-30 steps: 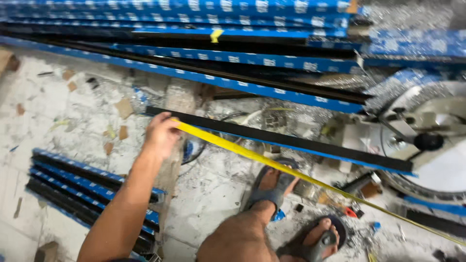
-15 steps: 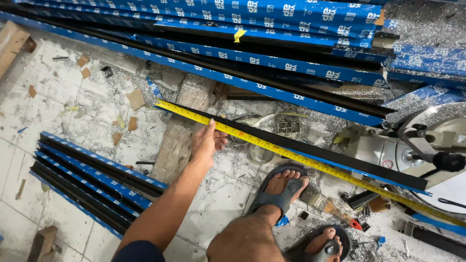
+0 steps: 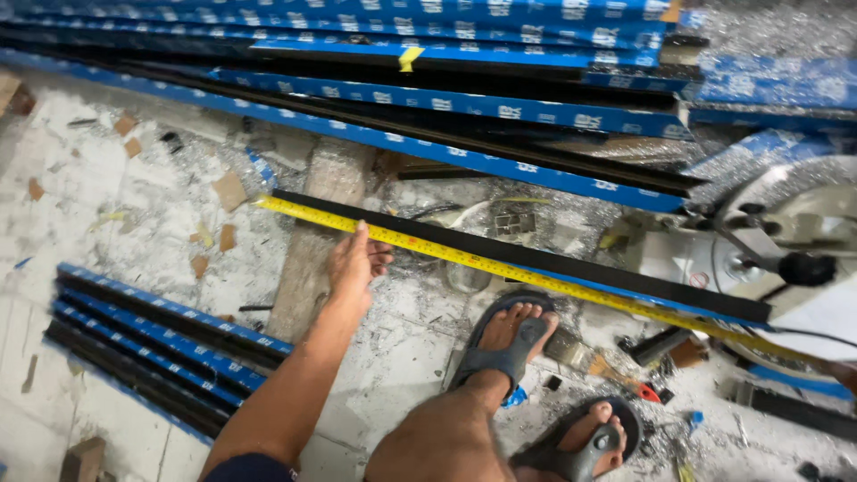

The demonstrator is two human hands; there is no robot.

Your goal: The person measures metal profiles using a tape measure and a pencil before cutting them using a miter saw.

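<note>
Just fingers (image 3: 359, 234) against yellow tape measure (image 3: 500, 264)

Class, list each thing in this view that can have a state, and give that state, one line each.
Tape measure: pulled out, lying along the black bar.
Black bar: flat, one end at the saw.
Left hand: fingers on the tape, pressing it to the bar.
Right hand: hardly in view.
Saw: blade guard over the bar's end; running or not, cannot tell.
Short bars: stacked on the floor.
Sandals: on both feet.
</note>
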